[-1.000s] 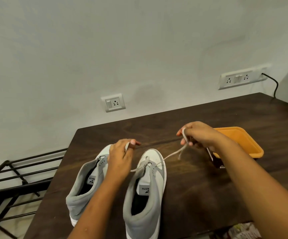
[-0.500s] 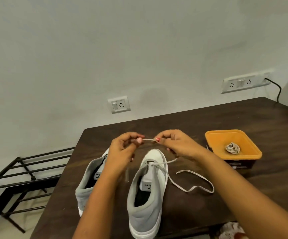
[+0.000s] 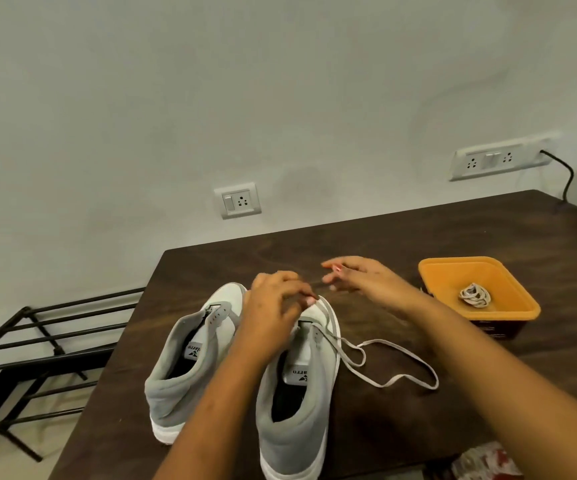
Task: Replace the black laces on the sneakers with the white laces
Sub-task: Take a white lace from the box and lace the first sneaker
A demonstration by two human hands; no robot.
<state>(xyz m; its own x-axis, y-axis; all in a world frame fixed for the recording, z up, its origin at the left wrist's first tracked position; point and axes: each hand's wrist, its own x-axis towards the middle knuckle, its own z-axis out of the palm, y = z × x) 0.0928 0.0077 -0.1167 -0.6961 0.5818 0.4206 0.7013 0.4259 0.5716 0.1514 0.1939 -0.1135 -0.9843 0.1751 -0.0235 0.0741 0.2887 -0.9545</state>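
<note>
Your right hand has let go of the lace tip and now spreads open past the toe. Your left hand has dropped, fingers curled, onto the right sneaker; I cannot tell whether it pinches the tip. I judge threading barely begun. The flat white lace loops limp on the dark wood table, right of that shoe. The left sneaker, soft grey at the collar, is unlaced.

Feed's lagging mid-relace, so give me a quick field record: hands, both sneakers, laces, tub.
left hand: fingers curled over started sneaker's toe; grip blurred
right hand: just beyond that toe; blurred
started sneaker: white lace through lowest eyelets, rest looped on table to its right
other sneaker: alongside, no lace visible
orange tub: holds bundled lace
black laces: none visible
</note>
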